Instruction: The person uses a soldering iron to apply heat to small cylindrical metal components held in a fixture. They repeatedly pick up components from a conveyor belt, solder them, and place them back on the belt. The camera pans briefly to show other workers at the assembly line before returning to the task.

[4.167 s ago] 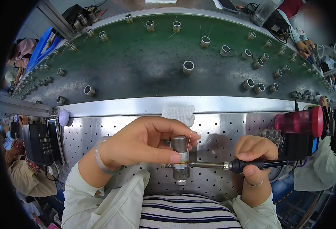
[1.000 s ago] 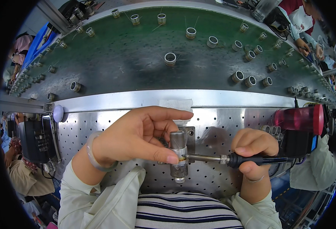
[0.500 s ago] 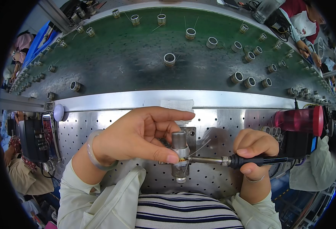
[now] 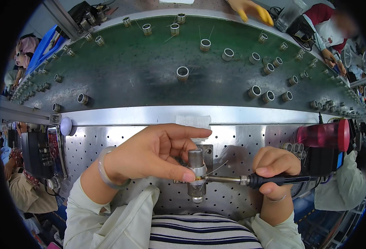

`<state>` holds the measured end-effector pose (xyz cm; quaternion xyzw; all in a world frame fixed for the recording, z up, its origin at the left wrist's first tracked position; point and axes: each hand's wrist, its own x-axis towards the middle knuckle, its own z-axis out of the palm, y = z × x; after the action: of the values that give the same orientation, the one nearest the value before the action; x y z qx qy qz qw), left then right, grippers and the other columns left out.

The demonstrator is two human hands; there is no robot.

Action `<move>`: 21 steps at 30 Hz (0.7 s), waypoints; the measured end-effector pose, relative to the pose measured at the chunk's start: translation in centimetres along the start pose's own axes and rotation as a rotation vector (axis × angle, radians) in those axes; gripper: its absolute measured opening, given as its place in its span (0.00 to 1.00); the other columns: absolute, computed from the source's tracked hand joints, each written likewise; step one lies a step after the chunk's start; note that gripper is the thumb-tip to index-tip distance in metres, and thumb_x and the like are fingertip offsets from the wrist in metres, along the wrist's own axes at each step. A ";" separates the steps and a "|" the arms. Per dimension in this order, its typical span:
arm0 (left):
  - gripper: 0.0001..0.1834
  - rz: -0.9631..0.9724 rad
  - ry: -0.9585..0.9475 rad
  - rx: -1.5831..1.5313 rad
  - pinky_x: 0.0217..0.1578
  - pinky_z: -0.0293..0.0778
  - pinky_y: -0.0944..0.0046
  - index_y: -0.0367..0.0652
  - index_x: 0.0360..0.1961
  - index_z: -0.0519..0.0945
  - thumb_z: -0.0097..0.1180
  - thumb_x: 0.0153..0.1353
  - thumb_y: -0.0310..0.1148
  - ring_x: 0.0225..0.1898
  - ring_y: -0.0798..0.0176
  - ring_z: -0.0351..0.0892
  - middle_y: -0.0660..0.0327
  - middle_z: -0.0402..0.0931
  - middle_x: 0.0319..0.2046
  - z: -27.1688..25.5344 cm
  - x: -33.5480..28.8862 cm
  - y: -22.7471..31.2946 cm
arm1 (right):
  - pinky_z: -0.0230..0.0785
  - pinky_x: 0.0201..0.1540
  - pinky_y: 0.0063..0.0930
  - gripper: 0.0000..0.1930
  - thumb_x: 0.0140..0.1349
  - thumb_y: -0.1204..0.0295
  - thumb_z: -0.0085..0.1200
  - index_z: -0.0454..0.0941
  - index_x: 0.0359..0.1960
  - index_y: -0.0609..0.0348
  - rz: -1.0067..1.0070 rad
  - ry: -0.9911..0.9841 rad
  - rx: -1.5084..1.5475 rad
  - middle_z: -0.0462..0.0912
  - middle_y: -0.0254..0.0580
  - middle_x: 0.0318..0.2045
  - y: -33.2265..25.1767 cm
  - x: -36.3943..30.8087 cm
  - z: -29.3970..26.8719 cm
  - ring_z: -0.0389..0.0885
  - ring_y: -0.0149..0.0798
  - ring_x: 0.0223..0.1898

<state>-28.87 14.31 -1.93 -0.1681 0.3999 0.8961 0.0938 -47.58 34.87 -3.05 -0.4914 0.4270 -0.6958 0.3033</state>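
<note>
My left hand is closed around a small metal ring fitted on an upright metal post. Its thumb presses the ring's near side, the index finger stretches out above, and the other fingers curl behind the post, partly hidden. In my right hand is a black-handled soldering iron, held almost level, its tip against the ring's right side beside a small yellowish part. A thin wire sticks up to the right from the ring. Under the post, a metal fixture is partly covered by my hand.
A green conveyor belt beyond the perforated metal bench carries many metal rings. A pink-red container and several stacked rings stand at right. A co-worker's yellow-fingered glove reaches over the far edge.
A co-worker's yellow-fingered glove has come in at the far edge, and another ring shows on the belt there. The view has shifted slightly; both my hands keep their hold.
</note>
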 end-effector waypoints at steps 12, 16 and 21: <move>0.42 -0.010 -0.017 0.007 0.43 0.78 0.71 0.30 0.64 0.60 0.65 0.46 0.14 0.45 0.62 0.80 0.50 0.78 0.41 -0.2 -0.1 0.2 | 0.68 0.25 0.26 0.12 0.41 0.80 0.68 0.79 0.28 0.69 0.019 0.000 -0.030 0.80 0.48 0.22 -0.2 0.2 0.4 0.77 0.40 0.21; 0.42 -0.002 -0.025 -0.014 0.42 0.78 0.72 0.31 0.64 0.60 0.64 0.46 0.14 0.44 0.63 0.80 0.49 0.78 0.41 0.2 -0.1 0.4 | 0.68 0.25 0.26 0.12 0.41 0.80 0.68 0.79 0.29 0.69 0.011 -0.021 -0.039 0.80 0.48 0.22 -0.4 0.2 0.3 0.77 0.41 0.21; 0.41 0.007 0.006 0.010 0.41 0.78 0.73 0.31 0.64 0.61 0.64 0.47 0.15 0.42 0.64 0.79 0.48 0.78 0.41 0.3 -0.1 0.2 | 0.68 0.25 0.27 0.13 0.41 0.79 0.69 0.79 0.30 0.69 -0.010 -0.021 -0.042 0.80 0.48 0.22 -0.2 0.1 0.1 0.77 0.41 0.21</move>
<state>-28.86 14.44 -1.56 -0.1687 0.4054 0.8939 0.0902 -47.49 34.82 -2.81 -0.5071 0.4357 -0.6830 0.2942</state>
